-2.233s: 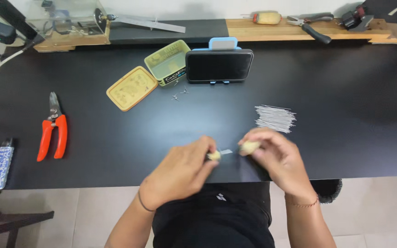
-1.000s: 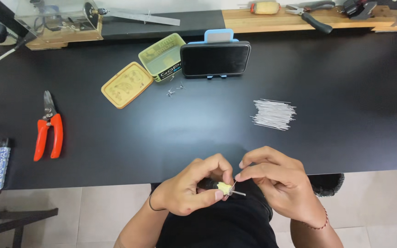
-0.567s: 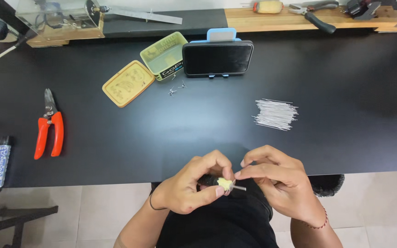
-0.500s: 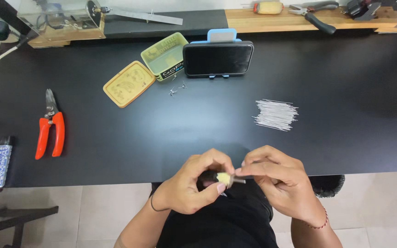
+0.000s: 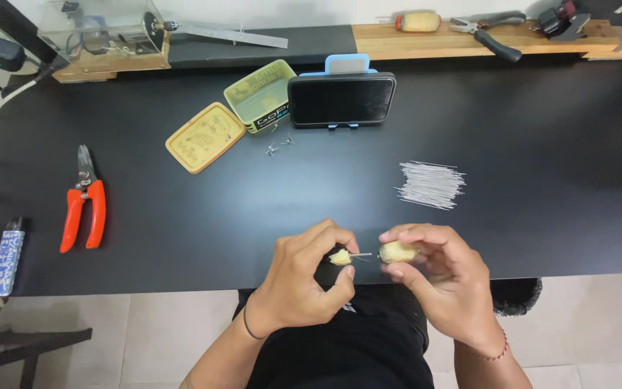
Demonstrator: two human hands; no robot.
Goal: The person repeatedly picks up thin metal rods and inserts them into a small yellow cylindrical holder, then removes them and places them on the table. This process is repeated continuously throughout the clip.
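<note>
- We see two small pale yellow lumps at the desk's near edge: left lump (image 5: pixel 339 256) pinched in the left hand (image 5: pixel 304 284), right lump (image 5: pixel 397 251) pinched in the right hand (image 5: pixel 440 277).
- A thin pin (image 5: pixel 361 255) sticks out of the left lump toward the right lump; we can't tell if its tip touches.
- Both hands are clenched around their lumps, close together, over the desk (image 5: pixel 541 187) edge above the person's dark lap.
- Black band on the left wrist, thin reddish bracelet on the right wrist.
- Pile of thin pins (image 5: pixel 432 184) lies on the desk just beyond the right hand, apart from it.
- Further back at centre: dark phone (image 5: pixel 341 99) propped on a blue stand (image 5: pixel 347 65).
- Green tin (image 5: pixel 262 95) touches the phone's left side; its yellow lid (image 5: pixel 204 137) lies flat just left.
- A few small metal bits (image 5: pixel 279 144) lie in front of the tin.
- Orange-handled cutters (image 5: pixel 83 209) lie well to the left.
- Far edge: wooden shelf (image 5: pixel 440 42) with pliers (image 5: pixel 487 36) and a clear box (image 5: pixel 102 29) at the left.
</note>
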